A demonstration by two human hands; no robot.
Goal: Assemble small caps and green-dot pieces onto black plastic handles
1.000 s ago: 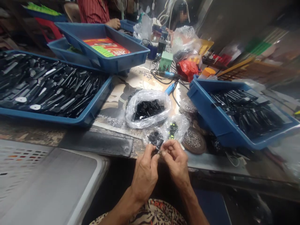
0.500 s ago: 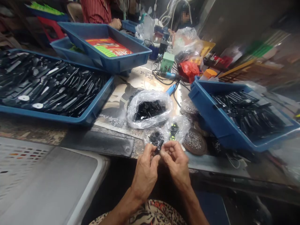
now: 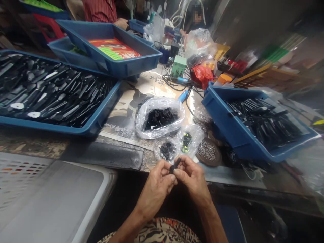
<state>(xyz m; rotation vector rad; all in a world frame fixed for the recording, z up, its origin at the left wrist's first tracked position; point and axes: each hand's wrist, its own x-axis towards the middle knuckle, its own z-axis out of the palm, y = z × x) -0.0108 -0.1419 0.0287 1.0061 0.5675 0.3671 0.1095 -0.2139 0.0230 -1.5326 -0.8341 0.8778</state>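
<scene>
A small black plastic part [image 3: 175, 165] is pinched between the fingertips of my left hand [image 3: 158, 184] and my right hand [image 3: 192, 177], just off the bench edge. Directly beyond my fingers lie a small clear bag of black discs [image 3: 166, 151] and a clear bag of black and green parts [image 3: 186, 141]. Further back sits a larger clear bag [image 3: 159, 118] full of black round pieces. A round dark dish of tiny metal pins [image 3: 208, 152] lies to the right of the bags.
Blue trays of black plastic pieces stand left [image 3: 101, 108] and right [image 3: 233, 131], and another blue tray [image 3: 126, 64] stands behind. A white plastic crate [image 3: 50, 199] fills the lower left. Cables and a green box [image 3: 178, 65] lie beyond. Two co-workers sit across the bench.
My hands have dropped slightly toward me, and the black part now stands clear between my fingertips, tilted up to the right. The view has shifted a little.
</scene>
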